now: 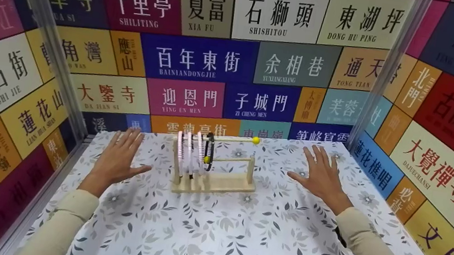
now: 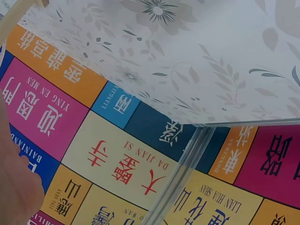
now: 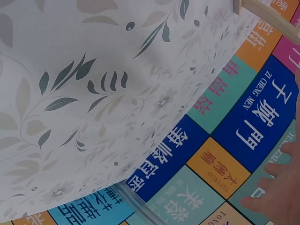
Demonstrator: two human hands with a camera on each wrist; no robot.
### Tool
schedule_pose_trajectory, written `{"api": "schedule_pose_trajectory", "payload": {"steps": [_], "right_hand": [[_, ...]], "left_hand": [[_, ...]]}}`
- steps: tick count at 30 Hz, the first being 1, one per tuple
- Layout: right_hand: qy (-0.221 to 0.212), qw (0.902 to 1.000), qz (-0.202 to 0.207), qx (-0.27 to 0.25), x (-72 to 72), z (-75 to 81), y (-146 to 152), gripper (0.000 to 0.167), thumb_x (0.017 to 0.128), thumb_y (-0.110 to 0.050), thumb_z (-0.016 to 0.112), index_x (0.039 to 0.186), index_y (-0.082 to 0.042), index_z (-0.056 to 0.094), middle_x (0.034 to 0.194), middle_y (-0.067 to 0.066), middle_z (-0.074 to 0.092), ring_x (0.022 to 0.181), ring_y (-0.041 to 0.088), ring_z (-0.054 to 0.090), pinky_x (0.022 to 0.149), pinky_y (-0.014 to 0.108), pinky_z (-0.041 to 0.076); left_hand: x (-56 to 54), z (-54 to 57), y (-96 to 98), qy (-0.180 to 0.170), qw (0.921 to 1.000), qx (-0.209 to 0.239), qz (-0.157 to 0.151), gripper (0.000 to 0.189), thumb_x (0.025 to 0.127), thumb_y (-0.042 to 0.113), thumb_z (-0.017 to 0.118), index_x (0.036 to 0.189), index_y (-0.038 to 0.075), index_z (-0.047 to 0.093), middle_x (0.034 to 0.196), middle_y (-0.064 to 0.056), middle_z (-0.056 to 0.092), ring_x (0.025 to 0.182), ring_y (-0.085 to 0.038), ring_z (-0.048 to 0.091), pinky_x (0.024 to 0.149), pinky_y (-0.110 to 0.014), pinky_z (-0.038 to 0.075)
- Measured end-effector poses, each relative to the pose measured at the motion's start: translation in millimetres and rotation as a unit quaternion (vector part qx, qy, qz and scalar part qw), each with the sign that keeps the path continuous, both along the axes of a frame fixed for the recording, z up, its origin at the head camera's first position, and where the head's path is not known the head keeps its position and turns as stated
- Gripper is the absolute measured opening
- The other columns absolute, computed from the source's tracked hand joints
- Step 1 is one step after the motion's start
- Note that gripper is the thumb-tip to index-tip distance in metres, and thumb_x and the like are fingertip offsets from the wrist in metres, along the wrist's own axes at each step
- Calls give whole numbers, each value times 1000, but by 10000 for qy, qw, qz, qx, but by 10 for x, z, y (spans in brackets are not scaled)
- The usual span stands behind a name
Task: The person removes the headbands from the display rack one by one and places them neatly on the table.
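Note:
A small wooden rack (image 1: 222, 186) with two rods stands on the patterned tabletop, between the two hands. Several pale pink-and-white ring bands (image 1: 179, 152) and a black beaded-looking ring (image 1: 210, 161) hang at its left end. A yellow ball (image 1: 255, 140) caps the upper rod; another yellow ball (image 1: 207, 159) shows by the black ring. To the left of the rack, my left hand (image 1: 116, 158) is spread with nothing in it. My right hand (image 1: 321, 175), fingers also spread, holds nothing on the right side. Each wrist view catches only part of its hand and a corner of the rack.
White cloth with grey flowers and leaves (image 1: 201, 240) covers the table. Around it rise panels with coloured name blocks (image 1: 198, 60), joined by clear corner strips (image 1: 392, 58) at the back left and back right.

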State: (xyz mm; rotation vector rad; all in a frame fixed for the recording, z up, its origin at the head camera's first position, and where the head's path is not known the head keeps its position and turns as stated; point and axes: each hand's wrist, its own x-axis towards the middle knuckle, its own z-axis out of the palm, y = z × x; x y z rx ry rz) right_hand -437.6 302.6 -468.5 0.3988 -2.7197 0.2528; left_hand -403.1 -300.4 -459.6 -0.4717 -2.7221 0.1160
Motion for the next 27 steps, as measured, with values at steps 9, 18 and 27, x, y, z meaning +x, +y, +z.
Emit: {"api": "schedule_pose_trajectory", "payload": {"steps": [9,18,27], "right_hand": [[546,9980,247,-186,16,-6,-103,77,94,-49,74,149,0,51,126,26,64,108,42,64,86,58,55],[733,9957,520,-217,20,-6,-238,63,94,-44,76,142,-5,62,108,16,72,76,27,66,57,41,55],[872,9936,682,-238,29,48,-333,60,92,-43,80,137,-6,67,105,13,73,75,26,68,59,41,57]], "left_hand": [[-10,-26,15,-388,9990,136,174,100,94,68,62,162,3,29,168,-19,27,157,-39,18,127,-59,2],[-31,-65,29,-573,9974,359,244,97,94,64,67,160,2,33,166,-19,32,155,-40,23,127,-60,10],[-77,-102,76,-557,9966,597,136,96,92,57,73,160,1,34,165,-19,34,154,-41,27,127,-60,12]]}}
